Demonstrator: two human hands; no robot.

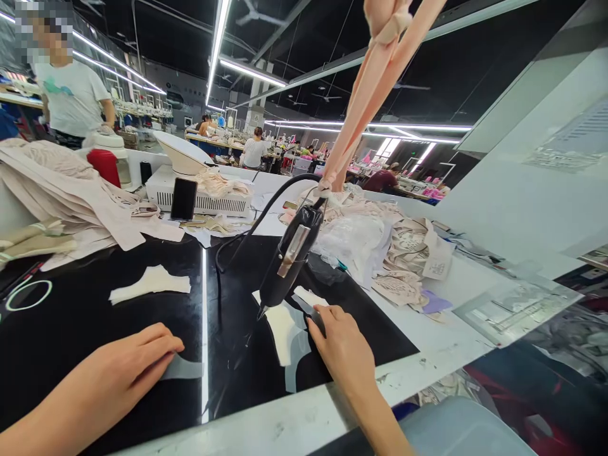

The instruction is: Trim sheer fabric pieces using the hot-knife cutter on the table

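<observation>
My left hand [130, 358] is closed on a grey translucent curved strip [184, 368], whose free end points toward the light seam in the black mat. The fingers of my right hand [344, 345] bend over a grey strip [308, 306] with a cream piece [311, 296] beside it; the fingertips hide part of the strip. A larger cream fabric piece [284, 329] lies between my hands, with another translucent grey strip [298, 361] along its right side. Over that piece hangs a black hot glue gun [291, 253], nozzle down, tied to pink fabric bands [349, 126].
Another cream piece [151, 284] lies on the black mat [142, 316] at left. Scissors [23, 288] are at its edge. Fabric piles [408, 253], a phone [183, 199] and a white vented box [213, 201] stand behind. A person [73, 95] stands back left.
</observation>
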